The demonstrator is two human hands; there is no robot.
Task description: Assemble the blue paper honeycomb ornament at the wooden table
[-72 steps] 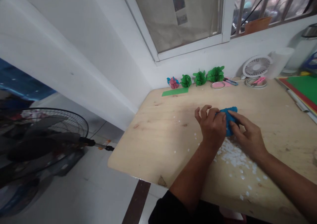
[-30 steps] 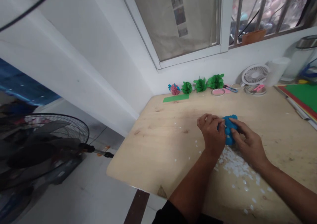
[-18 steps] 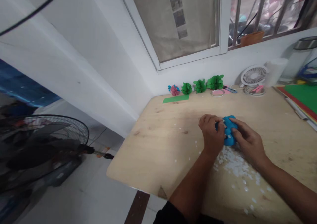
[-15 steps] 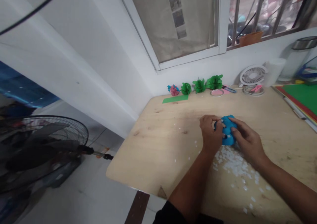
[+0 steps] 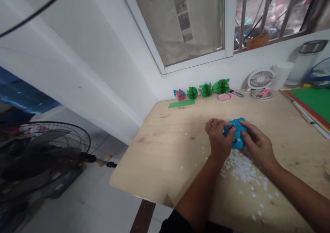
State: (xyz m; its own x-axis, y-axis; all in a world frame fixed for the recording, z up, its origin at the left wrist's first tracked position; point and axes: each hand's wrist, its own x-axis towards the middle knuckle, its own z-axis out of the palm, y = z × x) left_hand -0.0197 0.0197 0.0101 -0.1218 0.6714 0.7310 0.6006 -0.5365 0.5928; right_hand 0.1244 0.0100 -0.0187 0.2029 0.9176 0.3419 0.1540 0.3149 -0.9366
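Note:
Between my two hands is a blue paper piece (image 5: 238, 133) with dark openings and a small white square on its front. My left hand (image 5: 219, 135) is closed, with thumb and fingertips pinching its left side. On the right, my right hand (image 5: 257, 142) grips the opposite edge between fingers and thumb. The back of the piece is hidden. Just below it, many small white bits (image 5: 243, 167) lie scattered over the wooden table (image 5: 154, 157).
Along the wall stand several folded paper figures, among them a green one (image 5: 221, 86) and a pink one (image 5: 180, 95). A green strip (image 5: 182, 103), a small white fan (image 5: 261, 79), a cutter (image 5: 236, 93) and stacked coloured sheets (image 5: 311, 104) lie near the back. A floor fan (image 5: 51, 150) stands left.
The fingers of my left hand have shifted slightly right across the front of the blue paper piece, covering more of it. My right hand keeps its grip. The view has moved a little.

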